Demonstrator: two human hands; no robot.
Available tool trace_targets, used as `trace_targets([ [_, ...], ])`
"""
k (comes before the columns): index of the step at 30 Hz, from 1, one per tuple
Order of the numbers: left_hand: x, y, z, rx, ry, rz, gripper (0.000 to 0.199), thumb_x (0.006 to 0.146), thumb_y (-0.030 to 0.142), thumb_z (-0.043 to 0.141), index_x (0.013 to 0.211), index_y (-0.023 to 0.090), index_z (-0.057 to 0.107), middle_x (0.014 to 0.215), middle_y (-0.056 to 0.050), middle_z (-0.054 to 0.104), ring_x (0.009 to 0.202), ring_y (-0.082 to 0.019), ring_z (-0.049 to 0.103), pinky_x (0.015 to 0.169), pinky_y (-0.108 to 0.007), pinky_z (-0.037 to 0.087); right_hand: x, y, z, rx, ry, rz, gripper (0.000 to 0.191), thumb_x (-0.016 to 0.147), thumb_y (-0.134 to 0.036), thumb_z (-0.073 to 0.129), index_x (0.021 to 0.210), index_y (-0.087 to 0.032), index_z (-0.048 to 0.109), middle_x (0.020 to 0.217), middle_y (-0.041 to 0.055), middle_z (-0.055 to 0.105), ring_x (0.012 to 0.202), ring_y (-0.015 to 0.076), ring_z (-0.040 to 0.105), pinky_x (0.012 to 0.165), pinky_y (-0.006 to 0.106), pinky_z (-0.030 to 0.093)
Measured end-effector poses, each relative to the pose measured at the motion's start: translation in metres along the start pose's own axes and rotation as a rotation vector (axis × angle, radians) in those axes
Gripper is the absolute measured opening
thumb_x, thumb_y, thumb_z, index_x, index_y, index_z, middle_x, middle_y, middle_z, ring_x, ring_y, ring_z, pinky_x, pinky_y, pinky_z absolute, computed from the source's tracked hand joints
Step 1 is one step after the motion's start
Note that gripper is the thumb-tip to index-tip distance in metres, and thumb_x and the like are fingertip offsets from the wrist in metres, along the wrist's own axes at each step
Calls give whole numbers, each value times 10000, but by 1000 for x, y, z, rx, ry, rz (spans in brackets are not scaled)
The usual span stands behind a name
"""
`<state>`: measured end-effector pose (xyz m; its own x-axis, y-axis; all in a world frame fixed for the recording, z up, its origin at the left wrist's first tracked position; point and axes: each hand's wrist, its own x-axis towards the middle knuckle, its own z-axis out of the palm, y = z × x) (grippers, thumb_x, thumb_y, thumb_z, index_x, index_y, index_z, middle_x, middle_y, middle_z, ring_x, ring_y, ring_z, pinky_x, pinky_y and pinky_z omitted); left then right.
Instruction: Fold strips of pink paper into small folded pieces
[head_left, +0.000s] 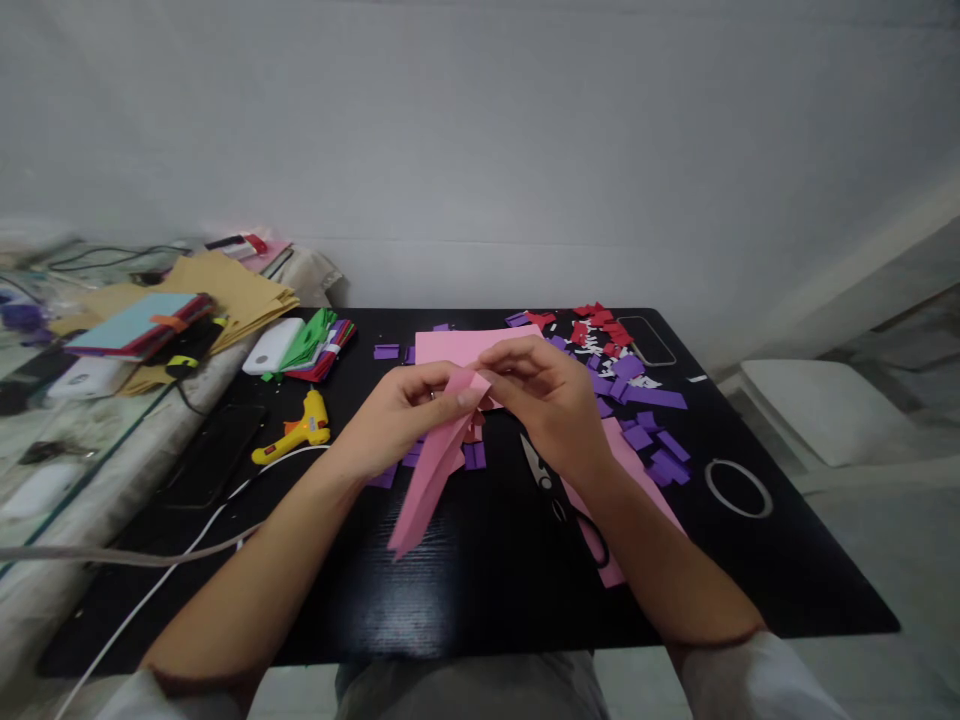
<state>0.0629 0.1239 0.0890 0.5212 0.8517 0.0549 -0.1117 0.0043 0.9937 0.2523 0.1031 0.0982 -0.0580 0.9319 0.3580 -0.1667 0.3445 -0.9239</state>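
A folded strip of pink paper [431, 485] hangs slantwise above the black table, its lower end toward me. My left hand [409, 405] pinches its upper end between thumb and fingers. At the same end, the fingertips of my right hand [544, 395] close on the paper's edge. Behind my hands lies a flat pink sheet [457, 345]. Scissors [555, 490] with black handles rest under my right forearm, partly over another pink sheet [615, 575]. Purple paper pieces [475, 457] lie beneath the held strip, partly covered by it and my hands.
A yellow glue gun [304, 428] with a white cord lies left on the black table [480, 600]. Beyond it are bundled coloured papers [315, 345]. Purple scraps [652, 398], red scraps [600, 325] and a ring [738, 488] lie right. A cluttered surface adjoins the left side.
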Motion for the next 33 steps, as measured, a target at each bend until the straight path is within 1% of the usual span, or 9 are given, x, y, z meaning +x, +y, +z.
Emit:
trace_targets([
  [3, -2, 3, 1, 15, -14, -16, 244, 897, 412, 779, 1001, 192, 793, 856, -49, 797, 743, -169, 753, 692, -246, 601, -1, 0, 0, -6, 20, -12, 153, 831, -267, 849, 948, -243, 754, 931, 5, 762, 883, 147, 729, 845, 302, 610],
  [7, -3, 8, 3, 85, 25, -6, 282, 892, 446, 776, 956, 170, 779, 792, -53, 783, 675, -172, 743, 639, -252, 592, -2, 0, 1, -69, 53, -14, 128, 846, -238, 815, 953, -238, 745, 970, 15, 757, 889, 151, 723, 837, 312, 617],
  [10, -2, 9, 4, 134, 41, 36, 288, 908, 450, 757, 908, 162, 760, 771, -48, 771, 657, -163, 729, 642, -255, 586, -2, -1, 0, -128, 51, -19, 134, 847, -241, 807, 964, -234, 742, 978, 25, 753, 897, 162, 722, 819, 319, 629],
  [12, -1, 10, 5, 161, 47, 76, 282, 914, 441, 751, 878, 162, 746, 747, -39, 760, 658, -156, 721, 655, -252, 580, -2, -1, 0, -148, 55, -34, 113, 853, -241, 800, 951, -231, 746, 950, 24, 753, 885, 164, 726, 807, 319, 636],
  [17, -3, 15, 11, 260, 104, 130, 308, 923, 444, 739, 801, 162, 713, 685, -24, 731, 605, -141, 678, 602, -239, 533, -4, -4, 0, -136, 65, -50, 77, 847, -234, 811, 904, -228, 759, 867, 12, 763, 821, 162, 746, 809, 329, 658],
  [22, -6, 17, 10, 347, 145, 176, 314, 923, 453, 734, 798, 165, 721, 686, -16, 722, 604, -135, 648, 580, -231, 487, -6, -9, 2, -105, 47, -16, 117, 885, -314, 795, 954, -226, 761, 858, 17, 771, 807, 171, 768, 817, 348, 676],
  [26, -6, 17, 8, 427, 181, 217, 300, 919, 436, 741, 784, 169, 723, 703, -7, 715, 630, -122, 612, 594, -223, 452, -5, -7, 1, -76, 26, -2, 202, 814, -322, 869, 950, -215, 765, 848, 19, 779, 811, 171, 774, 803, 327, 678],
  [30, -6, 18, 9, 464, 195, 218, 305, 924, 441, 729, 786, 170, 720, 693, 5, 681, 626, -114, 572, 585, -222, 421, -4, -5, -1, -70, 10, 19, 156, 830, -311, 855, 908, -205, 771, 838, 25, 789, 780, 167, 772, 775, 319, 675],
  [33, -6, 20, 10, 469, 172, 223, 293, 939, 433, 707, 815, 168, 719, 708, 3, 678, 639, -121, 578, 602, -231, 433, -4, -5, -1, -98, 12, 3, 147, 836, -311, 849, 905, -204, 775, 828, 22, 785, 761, 166, 763, 757, 319, 673],
])
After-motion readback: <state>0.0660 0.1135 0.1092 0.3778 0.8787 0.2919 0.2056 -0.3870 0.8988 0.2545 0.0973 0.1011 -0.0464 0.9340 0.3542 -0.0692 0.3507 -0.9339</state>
